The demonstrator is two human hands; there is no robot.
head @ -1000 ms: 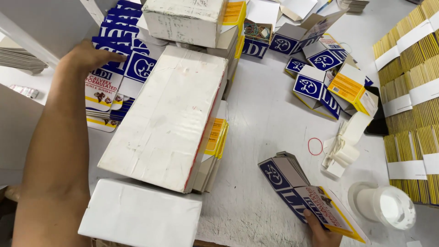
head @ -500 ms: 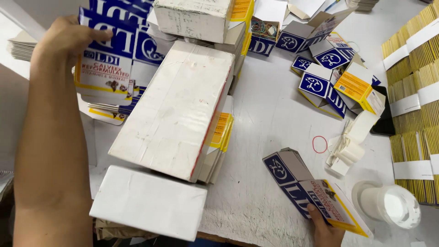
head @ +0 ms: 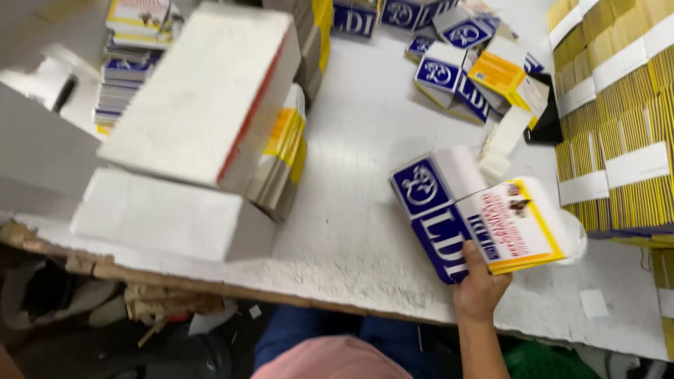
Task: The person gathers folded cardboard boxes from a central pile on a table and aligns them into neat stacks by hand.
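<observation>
Right hand (head: 481, 284) clamped on carton (head: 477, 217) at table (head: 351, 231) edge; left hand out of view; carton half-open, one-handed grip low, could slip or buckle off edge

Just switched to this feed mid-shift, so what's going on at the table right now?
A person's right hand holds a flat blue, white and yellow carton blank at its lower edge, lifted over the white table. The left hand is out of view. White blocks lie on stacks of flat cartons to the left, with folded blue boxes farther back and banded yellow bundles along the right.
</observation>
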